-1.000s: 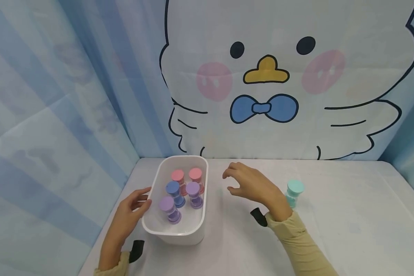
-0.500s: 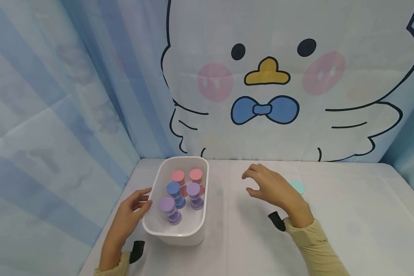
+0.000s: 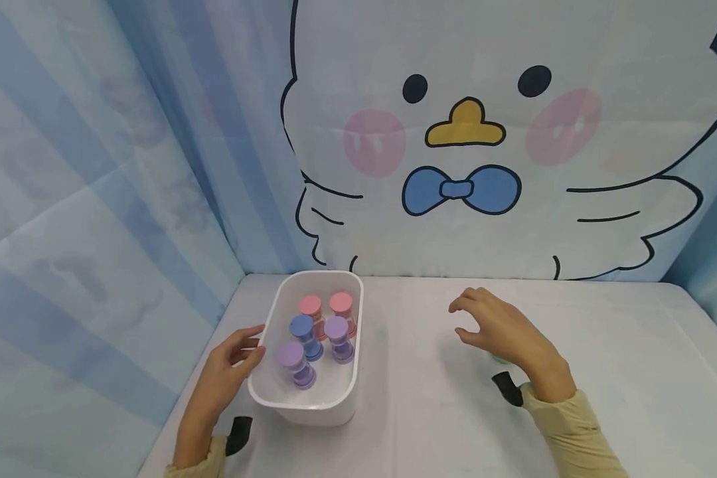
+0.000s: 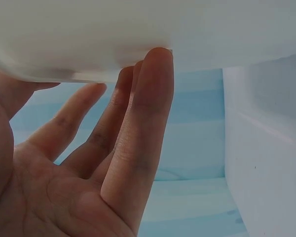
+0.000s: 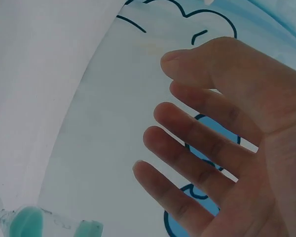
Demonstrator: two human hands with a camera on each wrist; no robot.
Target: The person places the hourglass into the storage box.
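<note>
My left hand (image 3: 222,373) rests its fingers and thumb against the left wall of a white plastic bin (image 3: 315,415). In the left wrist view, the extended fingertips meet the bin's side. Inside it stand two pink sand timers (image 3: 311,307), a blue one (image 3: 303,328) and two purple ones (image 3: 292,356). My right hand (image 3: 510,332) hovers over the table's right half, fingers loosely bent, holding nothing. A mint-green sand timer (image 5: 27,223) shows at the lower left of the right wrist view; in the head view the right hand hides nearly all of it.
The table (image 3: 412,411) has a white cover. A curtain (image 3: 457,245) printed with a cartoon bird hangs along its back edge, and a blue-striped curtain (image 3: 95,265) lines the left side. Black straps (image 3: 239,435) stick out at the cuffs.
My right hand has moved right, away from the bin, and now covers most of the mint-green sand timer in the head view. The left hand and bin stay put.
</note>
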